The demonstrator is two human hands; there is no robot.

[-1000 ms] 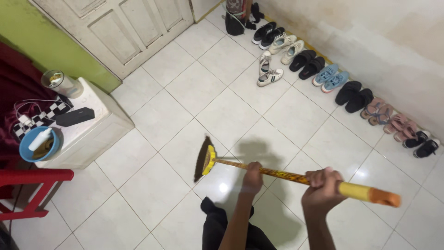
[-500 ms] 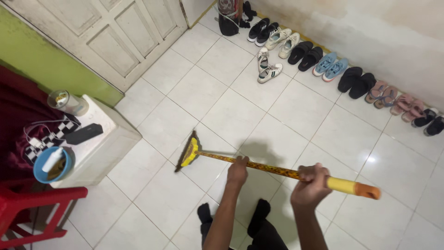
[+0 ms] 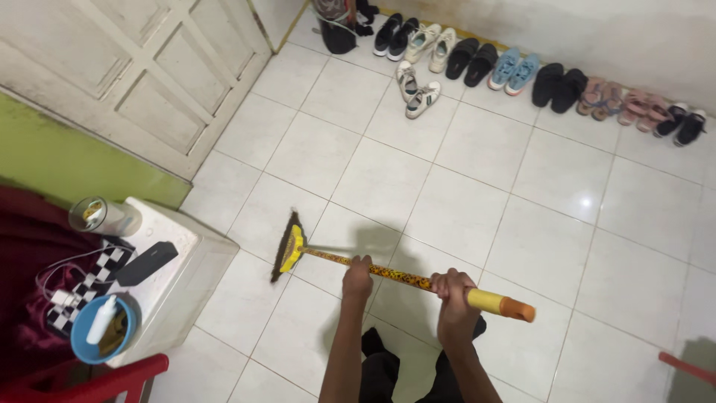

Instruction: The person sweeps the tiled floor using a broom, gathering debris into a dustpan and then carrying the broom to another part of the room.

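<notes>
Both hands, left (image 3: 357, 277) and right (image 3: 454, 297), curl fingers tight around a light, stiff broom (image 3: 388, 273), bristles beyond the left fingers.

Glossy white ceramic floor tiles (image 3: 552, 246); yellow-orange plastic-looking broom handle (image 3: 418, 282), dark bristles (image 3: 282, 248); matt painted panelled door (image 3: 134, 75).

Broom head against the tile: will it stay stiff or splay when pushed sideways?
The broom bristles look soft and fanned, so they probably bend. The handle looks rigid, gripped by left hand and right hand. Glossy tiles likely let it slide.
</notes>
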